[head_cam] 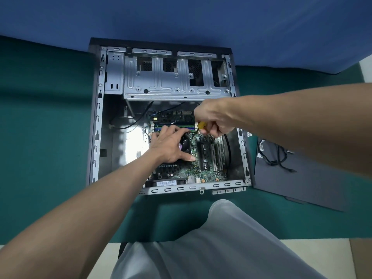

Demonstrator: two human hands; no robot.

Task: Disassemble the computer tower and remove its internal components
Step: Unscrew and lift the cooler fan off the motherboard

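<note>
Left hand [169, 144] flat, fingers spread; right hand [214, 117] fisted, gripping.

Case frame [97, 117] is bare, dull stamped steel; drive cage [173, 81] above the motherboard [209, 170] too. Motherboard's glossy green. Screwdriver handle [202, 125] looks like translucent yellow plastic.

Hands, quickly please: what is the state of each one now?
Left hand: open, flat on the CPU cooler fan, holding nothing.
Right hand: closed on the yellow-handled screwdriver.
</note>
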